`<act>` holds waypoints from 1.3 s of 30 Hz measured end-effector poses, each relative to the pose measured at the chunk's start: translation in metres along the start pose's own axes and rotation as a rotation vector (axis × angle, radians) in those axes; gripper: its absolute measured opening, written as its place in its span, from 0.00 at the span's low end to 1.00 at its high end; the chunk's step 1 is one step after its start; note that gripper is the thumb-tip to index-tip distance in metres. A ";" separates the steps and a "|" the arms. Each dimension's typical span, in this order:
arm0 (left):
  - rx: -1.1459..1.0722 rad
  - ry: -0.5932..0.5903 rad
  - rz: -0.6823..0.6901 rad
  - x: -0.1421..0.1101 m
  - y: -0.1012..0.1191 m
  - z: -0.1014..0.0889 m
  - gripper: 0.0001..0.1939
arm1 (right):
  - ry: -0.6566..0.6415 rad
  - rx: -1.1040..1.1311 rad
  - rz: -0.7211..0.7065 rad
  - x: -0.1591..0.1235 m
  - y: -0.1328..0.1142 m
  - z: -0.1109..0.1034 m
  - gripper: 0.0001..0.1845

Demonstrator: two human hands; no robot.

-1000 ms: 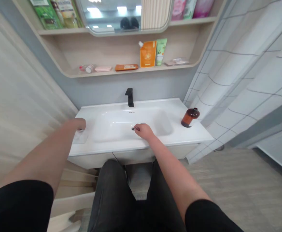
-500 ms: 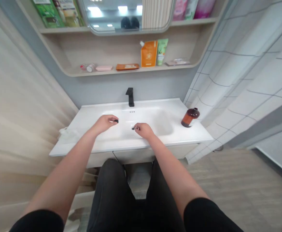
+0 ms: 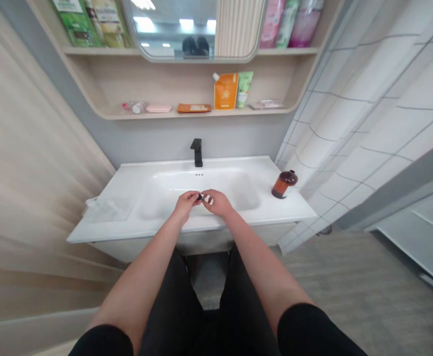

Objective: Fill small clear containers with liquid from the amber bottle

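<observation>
Both hands meet over the front of the white sink basin (image 3: 235,183). My left hand (image 3: 185,203) is closed in a pinch on a small dark object (image 3: 199,197), too small to name. My right hand (image 3: 216,201) is also closed, its fingertips touching the same small dark thing from the right. A black faucet (image 3: 196,152) stands behind the basin, straight beyond the hands.
A brown bottle (image 3: 283,183) lies tilted on the counter's right side. A clear plastic bag (image 3: 107,209) rests on the left of the counter. The shelf (image 3: 201,112) above holds an orange pouch (image 3: 225,91), a green tube and flat packs. Tiled wall at right.
My left hand came from the plastic bag at the counter's left, carrying a small dark piece, and joined the right hand over the basin. The right hand stayed almost still.
</observation>
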State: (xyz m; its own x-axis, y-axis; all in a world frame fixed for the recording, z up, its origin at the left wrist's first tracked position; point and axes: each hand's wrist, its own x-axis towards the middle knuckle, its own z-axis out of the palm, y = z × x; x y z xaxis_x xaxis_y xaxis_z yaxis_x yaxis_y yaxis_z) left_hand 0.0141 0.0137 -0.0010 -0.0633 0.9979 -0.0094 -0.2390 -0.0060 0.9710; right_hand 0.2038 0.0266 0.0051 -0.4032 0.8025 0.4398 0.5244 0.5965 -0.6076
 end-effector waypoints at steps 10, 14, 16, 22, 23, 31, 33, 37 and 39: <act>0.180 -0.045 0.097 -0.002 -0.009 0.006 0.15 | -0.001 -0.078 0.031 0.001 -0.002 -0.002 0.07; 0.438 -0.055 0.142 0.001 -0.004 0.005 0.10 | -0.002 -0.169 0.001 -0.002 -0.008 -0.002 0.05; 0.589 -0.074 0.181 0.002 0.002 -0.002 0.09 | -0.018 -0.192 -0.021 -0.003 -0.009 -0.002 0.06; 0.999 -0.039 0.283 0.001 0.013 -0.042 0.09 | -0.008 -0.198 0.024 -0.001 -0.012 -0.004 0.09; 1.008 -0.033 0.261 0.002 0.012 -0.046 0.08 | 0.001 -0.207 0.035 -0.001 -0.014 -0.004 0.09; 0.906 -0.031 0.115 0.002 0.009 -0.054 0.16 | 0.485 -0.230 0.182 -0.030 -0.017 -0.035 0.15; 0.935 -0.023 0.107 0.000 0.011 -0.055 0.21 | 0.702 -0.232 0.271 -0.047 0.004 -0.069 0.15; 0.984 0.014 0.158 0.000 0.016 -0.056 0.26 | 1.087 -0.314 0.430 -0.082 0.066 -0.155 0.36; 0.992 0.044 0.189 0.003 0.016 -0.056 0.25 | 1.136 -0.324 0.497 -0.095 0.096 -0.189 0.50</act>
State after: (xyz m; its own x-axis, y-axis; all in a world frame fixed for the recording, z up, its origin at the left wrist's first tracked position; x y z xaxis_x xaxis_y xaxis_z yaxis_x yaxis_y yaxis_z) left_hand -0.0443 0.0131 0.0016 -0.0577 0.9828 0.1756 0.6908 -0.0878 0.7177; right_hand 0.4340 0.0107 0.0302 0.6675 0.4049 0.6249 0.6556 0.0783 -0.7511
